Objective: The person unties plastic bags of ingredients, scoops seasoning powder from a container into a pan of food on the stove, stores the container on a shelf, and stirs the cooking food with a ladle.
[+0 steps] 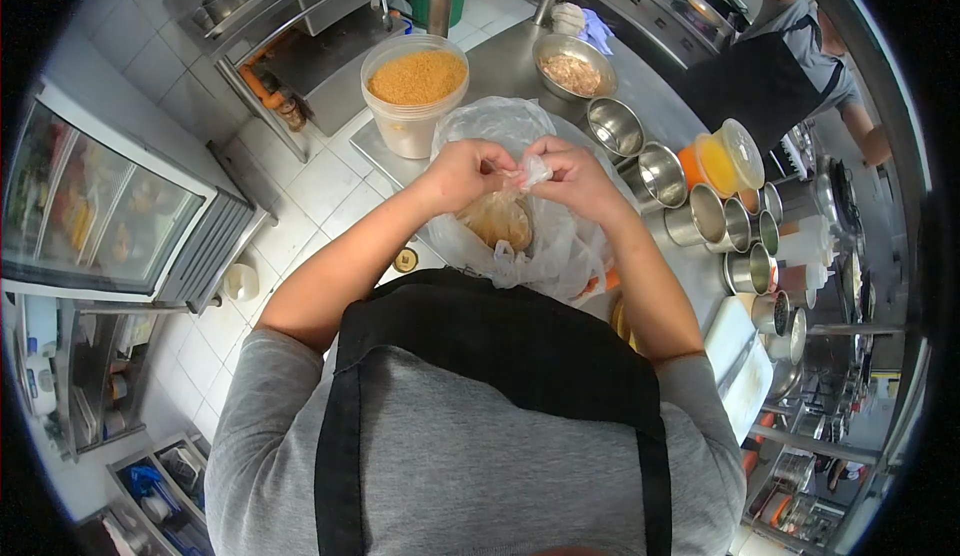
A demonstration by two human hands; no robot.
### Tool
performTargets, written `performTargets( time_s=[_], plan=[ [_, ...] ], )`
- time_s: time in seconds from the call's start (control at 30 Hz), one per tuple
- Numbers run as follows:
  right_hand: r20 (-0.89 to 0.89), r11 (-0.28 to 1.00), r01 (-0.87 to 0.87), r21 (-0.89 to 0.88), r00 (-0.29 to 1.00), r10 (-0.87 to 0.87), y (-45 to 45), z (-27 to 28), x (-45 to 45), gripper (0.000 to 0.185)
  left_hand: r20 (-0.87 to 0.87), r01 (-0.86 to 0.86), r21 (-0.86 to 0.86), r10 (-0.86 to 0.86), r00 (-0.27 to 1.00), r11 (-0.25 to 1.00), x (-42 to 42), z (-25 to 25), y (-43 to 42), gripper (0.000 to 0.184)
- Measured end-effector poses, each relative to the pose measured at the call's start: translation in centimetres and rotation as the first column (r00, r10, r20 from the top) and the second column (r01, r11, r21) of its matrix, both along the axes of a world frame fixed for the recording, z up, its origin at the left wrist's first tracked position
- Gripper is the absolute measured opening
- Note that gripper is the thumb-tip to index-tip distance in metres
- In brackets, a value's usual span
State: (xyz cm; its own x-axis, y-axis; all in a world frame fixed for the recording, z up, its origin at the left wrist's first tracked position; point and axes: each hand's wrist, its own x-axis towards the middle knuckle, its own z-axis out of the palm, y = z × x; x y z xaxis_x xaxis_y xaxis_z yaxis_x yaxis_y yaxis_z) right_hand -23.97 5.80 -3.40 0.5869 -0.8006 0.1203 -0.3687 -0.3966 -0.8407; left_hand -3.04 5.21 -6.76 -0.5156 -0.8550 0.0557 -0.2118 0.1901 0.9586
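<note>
My left hand [464, 174] and right hand [573, 178], equally near, pinch the bag [496, 220] by its neck, its body toward my apron [500, 341].

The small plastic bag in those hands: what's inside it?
Something yellowish-brown shows through the small plastic bag, below the top pinched by the left hand and right hand. Creased plastic hides exactly what it is.

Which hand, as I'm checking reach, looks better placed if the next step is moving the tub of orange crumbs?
Left, probably: the left hand is nearer the tub; the right hand is farther across. Both hands' fingers pinch the small bag, so the left would likely have to let go first.
</note>
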Motion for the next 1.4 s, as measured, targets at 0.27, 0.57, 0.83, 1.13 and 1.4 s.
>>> performTargets(
  time_s=[0.27, 0.57, 0.83, 1.13, 1.4],
  plan=[
    [0.019, 0.727, 0.25, -0.639, 0.951, -0.31, 0.6, -1.4, 2.4, 0.016, -0.035, -0.132, -0.047, 0.131, 0.991, 0.99, -0.3, 0.8, 1.7, 0.014],
    [0.214, 0.558, 0.362, -0.747, 0.925, -0.313, 2.6, -3.8, 2.8, 0.019, -0.156, 0.02, -0.19, -0.05, 0.986, 0.982, 0.3, 0.0, 0.4, 0.01],
    [0.001, 0.772, 0.254, -0.583, 0.95, -0.312, 4.9, -3.0, 0.5, 0.017, 0.334, 0.132, -0.848, 0.323, 0.886, 0.513, 3.1, 0.8, 0.3, 0.008],
    [0.1, 0.798, 0.584, -0.148, 0.812, -0.575, 2.2, -1.4, -3.4, 0.032, 0.113, -0.202, -0.496, 0.294, 0.949, 0.844, 8.8, -4.8, 4.6, 0.066],
    [-0.141, 0.857, 0.278, -0.433, 0.919, -0.369, 11.9, -0.6, -2.4, 0.06, 0.458, 0.335, -0.595, -0.035, 0.888, 0.731, -1.0, -5.5, 0.2, 0.052]
  ],
)
